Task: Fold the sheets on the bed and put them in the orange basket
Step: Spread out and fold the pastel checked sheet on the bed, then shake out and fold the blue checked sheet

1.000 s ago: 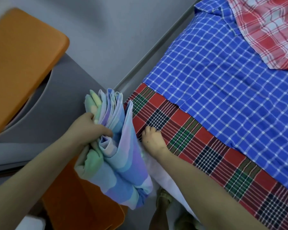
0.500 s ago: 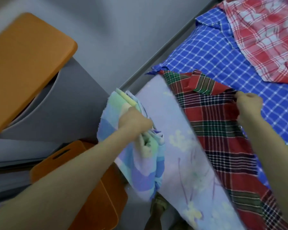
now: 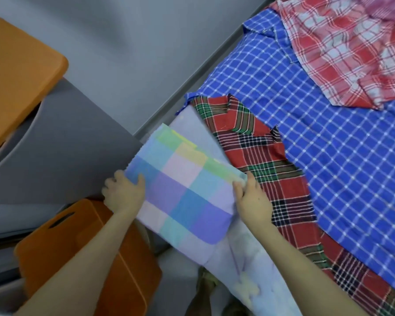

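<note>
A folded pastel checked sheet [image 3: 183,190] lies flat on the bed's near edge, on the pale lilac mattress cover [image 3: 192,124]. My left hand [image 3: 123,193] grips its left end, thumb on top. My right hand [image 3: 252,198] holds its right end, fingers against the folded edge. A red-green tartan sheet [image 3: 267,165] is pushed back beside it, its edge rumpled. A blue checked sheet [image 3: 328,142] covers the bed, with a red-white checked sheet [image 3: 342,49] at the far end. The orange basket [image 3: 82,254] stands on the floor below my left arm.
An orange lid or panel [image 3: 16,71] sits at the upper left on a grey unit [image 3: 62,142]. The grey floor [image 3: 135,49] runs along the bed's metal rail [image 3: 192,80]. A pink cloth [image 3: 381,8] shows at the top right corner.
The right hand let go of the tartan sheet and came to the pastel sheet. The pastel sheet, bunched in my left hand before, now lies flat on the bared mattress cover between both hands.
</note>
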`<state>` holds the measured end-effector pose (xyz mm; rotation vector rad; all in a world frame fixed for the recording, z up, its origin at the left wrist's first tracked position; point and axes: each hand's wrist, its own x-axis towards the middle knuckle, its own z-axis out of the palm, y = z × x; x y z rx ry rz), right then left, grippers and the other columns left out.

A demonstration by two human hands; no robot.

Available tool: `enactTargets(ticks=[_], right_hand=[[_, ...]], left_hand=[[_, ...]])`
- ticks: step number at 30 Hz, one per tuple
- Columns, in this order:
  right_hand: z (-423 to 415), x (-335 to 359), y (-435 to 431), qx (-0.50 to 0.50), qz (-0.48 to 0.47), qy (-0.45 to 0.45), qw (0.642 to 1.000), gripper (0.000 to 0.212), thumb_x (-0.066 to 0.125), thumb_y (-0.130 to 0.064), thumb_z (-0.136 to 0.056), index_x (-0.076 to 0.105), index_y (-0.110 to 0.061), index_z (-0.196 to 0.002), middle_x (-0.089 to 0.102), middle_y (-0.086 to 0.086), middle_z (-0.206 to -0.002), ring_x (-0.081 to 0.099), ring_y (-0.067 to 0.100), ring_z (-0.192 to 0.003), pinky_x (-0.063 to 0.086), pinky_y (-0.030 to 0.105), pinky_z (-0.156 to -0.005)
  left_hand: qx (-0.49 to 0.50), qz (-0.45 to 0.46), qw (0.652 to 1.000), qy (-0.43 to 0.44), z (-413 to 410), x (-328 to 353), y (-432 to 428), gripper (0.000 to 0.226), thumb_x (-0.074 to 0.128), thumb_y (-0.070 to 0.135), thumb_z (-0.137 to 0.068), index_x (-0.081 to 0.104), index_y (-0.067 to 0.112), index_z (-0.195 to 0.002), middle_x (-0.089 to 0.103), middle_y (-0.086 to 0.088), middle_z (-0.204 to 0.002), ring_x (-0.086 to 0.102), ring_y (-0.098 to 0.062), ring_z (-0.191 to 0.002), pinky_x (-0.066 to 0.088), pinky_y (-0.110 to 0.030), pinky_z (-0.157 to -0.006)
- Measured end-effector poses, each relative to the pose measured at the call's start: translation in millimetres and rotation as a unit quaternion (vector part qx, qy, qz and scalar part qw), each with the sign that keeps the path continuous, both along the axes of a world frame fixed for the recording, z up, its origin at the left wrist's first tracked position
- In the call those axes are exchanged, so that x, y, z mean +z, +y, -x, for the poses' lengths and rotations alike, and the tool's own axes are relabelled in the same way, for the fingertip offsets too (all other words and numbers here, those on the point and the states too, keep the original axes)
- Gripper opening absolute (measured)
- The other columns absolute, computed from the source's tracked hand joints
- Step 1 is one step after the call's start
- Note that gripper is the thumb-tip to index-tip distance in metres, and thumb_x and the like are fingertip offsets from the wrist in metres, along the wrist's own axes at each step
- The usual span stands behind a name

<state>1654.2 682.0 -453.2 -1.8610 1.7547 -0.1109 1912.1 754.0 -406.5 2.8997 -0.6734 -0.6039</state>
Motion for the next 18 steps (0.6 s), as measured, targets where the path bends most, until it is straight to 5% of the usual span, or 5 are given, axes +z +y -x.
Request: enactTargets(ticks=[3, 7, 12, 15, 18], right_hand=[[3.6, -18.1, 0.4, 0.002, -0.081, 0.031, 0.996, 0.068, 0.012, -0.050, -0.100, 0.057, -0.003, -0.085, 0.059, 0.016, -0.072, 0.060, 0.035, -0.063, 0.046, 0.036, -0.045], [2.1, -29.6, 0.1, 0.017, 0.004, 0.111, 0.994, 0.056, 0.029, -0.046, -0.094, 0.058, -0.004, -0.074, 0.057, 0.015, -0.064, 0.058, 0.032, -0.052, 0.046, 0.035, -0.045], [27.8, -13.3, -33.9, -0.102, 0.073, 0.071, 0.990, 0.055, 0.043, -0.049, -0.091, 0.061, -0.001, -0.110, 0.063, 0.022, -0.102, 0.059, 0.042, -0.089, 0.046, 0.047, -0.073], [67.1, -8.1, -75.1, -0.169, 0.030, 0.130, 0.977, 0.060, 0.055, -0.041, -0.092, 0.041, -0.002, -0.136, 0.049, 0.023, -0.130, 0.050, 0.042, -0.113, 0.044, 0.051, -0.089], [108.7, -10.1, -95.0, -0.192, -0.071, 0.095, 0.974, 0.068, 0.059, -0.041, -0.090, 0.031, -0.008, -0.142, 0.039, 0.021, -0.139, 0.045, 0.043, -0.119, 0.042, 0.052, -0.093]], left_hand=[[0.061, -0.002, 0.992, 0.115, -5.9, -24.5, 15.6, 0.077, 0.049, 0.057, -0.088, 0.018, 0.019, -0.147, 0.024, -0.021, -0.146, 0.023, -0.038, -0.133, 0.030, -0.045, -0.105], [0.060, 0.042, 0.994, 0.080, -4.5, -33.8, 0.1, 0.069, 0.053, 0.048, -0.089, 0.027, 0.013, -0.143, 0.034, -0.022, -0.140, 0.026, -0.038, -0.130, 0.038, -0.047, -0.098], [0.015, -0.033, 0.999, 0.020, -4.7, -18.0, -10.5, 0.071, 0.058, 0.039, -0.085, 0.023, 0.020, -0.145, 0.022, -0.023, -0.147, 0.023, -0.045, -0.132, 0.032, -0.054, -0.103], [-0.106, 0.051, 0.992, -0.036, 15.9, 0.2, -40.3, 0.070, 0.063, 0.024, -0.082, 0.032, 0.011, -0.143, 0.031, -0.029, -0.143, 0.028, -0.045, -0.130, 0.029, -0.052, -0.104], [-0.218, 0.130, 0.967, -0.028, 54.7, 16.6, -75.6, 0.063, 0.064, 0.016, -0.081, 0.040, 0.004, -0.138, 0.041, -0.030, -0.136, 0.033, -0.044, -0.129, 0.025, -0.048, -0.108]])
